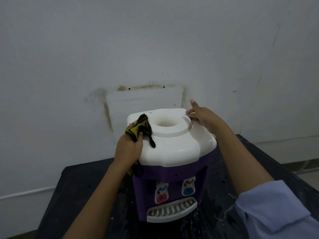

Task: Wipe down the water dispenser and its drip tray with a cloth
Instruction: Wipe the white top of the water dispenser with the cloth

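Water dispenser (172, 152), purple body with a white top cover (181, 149), stands in the centre of the frame on a dark table (77, 187) set against a stained wall (155, 49). The left hand (128, 150) sits at the left edge of the top cover with its fingers curled around a bunched yellow-and-black cloth (139, 128). Part of the cloth lies on the cover just beside the round bottle well (168, 123), and one dark tail trails toward the viewer. Judgement: bunching gives a firm pad for rubbing the flat cover. The right hand (203, 118) lies on the far right corner of the cover, fingers straight and holding nothing, the blue sleeve (279, 209) at lower right. Judgement: it braces the light, bottle-less unit so wiping pressure does not slide or tip it. Step in hand looks to be the top surface. The two taps (161, 192) and the slotted drip tray (172, 210), at lower centre of the frame, are well apart from the cloth and appear not yet reached. Pale specks on the table just below the tray may be water; cannot tell for sure.
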